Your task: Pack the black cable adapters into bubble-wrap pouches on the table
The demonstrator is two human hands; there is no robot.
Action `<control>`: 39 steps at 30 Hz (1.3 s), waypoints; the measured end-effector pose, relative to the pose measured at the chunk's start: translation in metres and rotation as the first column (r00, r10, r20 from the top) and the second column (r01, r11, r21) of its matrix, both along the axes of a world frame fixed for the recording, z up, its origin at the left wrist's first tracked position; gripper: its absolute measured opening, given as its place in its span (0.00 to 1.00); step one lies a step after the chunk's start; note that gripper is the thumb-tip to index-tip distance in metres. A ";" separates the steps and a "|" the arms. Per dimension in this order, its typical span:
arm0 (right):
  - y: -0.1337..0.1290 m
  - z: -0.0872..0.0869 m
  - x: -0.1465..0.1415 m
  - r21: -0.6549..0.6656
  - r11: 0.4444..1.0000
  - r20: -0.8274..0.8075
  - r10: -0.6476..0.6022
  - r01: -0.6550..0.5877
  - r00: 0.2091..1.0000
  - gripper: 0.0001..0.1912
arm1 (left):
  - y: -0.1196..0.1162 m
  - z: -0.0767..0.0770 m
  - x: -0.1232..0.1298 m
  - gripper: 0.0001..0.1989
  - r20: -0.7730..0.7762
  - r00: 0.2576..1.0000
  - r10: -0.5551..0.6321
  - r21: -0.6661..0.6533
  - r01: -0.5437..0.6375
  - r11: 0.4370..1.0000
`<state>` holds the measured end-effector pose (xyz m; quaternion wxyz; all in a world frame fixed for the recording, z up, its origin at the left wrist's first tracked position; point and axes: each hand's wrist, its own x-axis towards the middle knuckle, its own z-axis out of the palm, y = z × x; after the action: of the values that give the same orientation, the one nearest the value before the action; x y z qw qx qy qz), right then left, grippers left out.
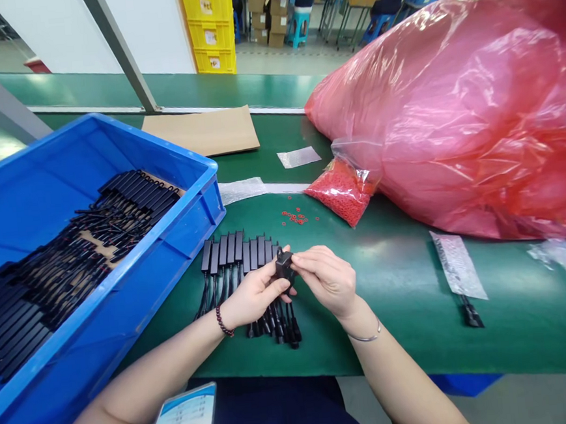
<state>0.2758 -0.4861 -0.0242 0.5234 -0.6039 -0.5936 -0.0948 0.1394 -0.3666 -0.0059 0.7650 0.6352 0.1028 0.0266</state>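
Observation:
My left hand point(260, 291) grips a small black plastic module point(284, 264) upright between thumb and fingers. The fingertips of my right hand point(328, 277) are pinched together against its right side; whatever they hold is hidden or too small to name. Under and left of my hands lies a row of black rectangular modules with cables point(225, 252), side by side on the green table point(392, 295). Several black cable ends point(287, 329) stick out below my left hand. Beyond my hands, small red rings point(295, 217) lie scattered beside a clear bag of red rings point(343, 191).
On the left stands a blue bin point(168, 247) with many black cabled modules. A big pink plastic bag point(452, 114) fills the back right. A bubble-wrap sleeve point(458, 265) with a black connector lies at right. Cardboard point(203, 132) lies at the back, near a metal post point(121, 51).

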 end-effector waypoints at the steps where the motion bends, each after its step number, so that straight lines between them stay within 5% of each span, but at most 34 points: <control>1: 0.000 0.000 0.000 0.000 1.000 0.001 0.003 -0.003 1.000 0.20 | 0.000 -0.001 0.000 0.30 0.002 1.000 -0.003 -0.007 0.003 1.000; 15: 0.001 0.004 -0.004 -0.027 0.996 0.012 -0.088 0.088 0.996 0.16 | -0.001 -0.006 0.001 0.31 0.005 1.000 0.012 -0.125 -0.011 0.992; 21: 0.002 0.007 -0.007 -0.039 0.986 -0.125 -0.165 0.161 0.978 0.15 | -0.002 -0.008 0.001 0.31 0.011 1.000 -0.013 -0.183 0.015 0.983; 39: 0.005 -0.003 -0.007 -0.029 0.999 -0.122 -0.029 0.025 0.992 0.13 | -0.005 -0.007 0.002 0.29 -0.035 0.999 0.011 -0.305 -0.021 0.952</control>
<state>0.2688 -0.4808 -0.0272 0.5493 -0.6237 -0.5533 -0.0565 0.1415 -0.3711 -0.0126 0.8520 0.5087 0.1237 0.0062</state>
